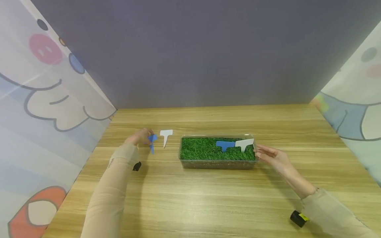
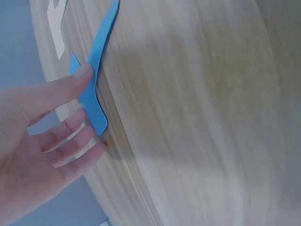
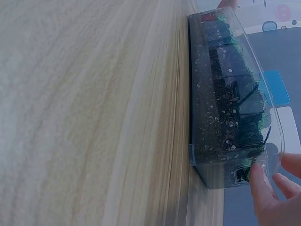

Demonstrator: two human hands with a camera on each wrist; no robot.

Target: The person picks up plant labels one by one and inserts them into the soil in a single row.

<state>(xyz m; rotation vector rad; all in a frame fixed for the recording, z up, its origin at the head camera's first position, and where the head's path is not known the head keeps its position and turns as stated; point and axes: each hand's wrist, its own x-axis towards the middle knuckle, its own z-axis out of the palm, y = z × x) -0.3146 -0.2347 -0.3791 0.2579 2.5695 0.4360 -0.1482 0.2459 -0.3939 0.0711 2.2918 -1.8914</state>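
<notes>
While the head view puts the blue tag at nine o'clock from the tub, the left wrist view shows the left hand pinching it; a light, square pinch should serve best. In the right wrist view, the right hand touches the tub; whether its fingers grip, I cannot tell.

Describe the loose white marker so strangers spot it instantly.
On the wooden table stands a clear grass planter. Between it and the left hand lies a T-shaped white marker. Unlike the nearby blue marker, it's untouched; unlike the other white marker, it lies outside the planter.
</notes>
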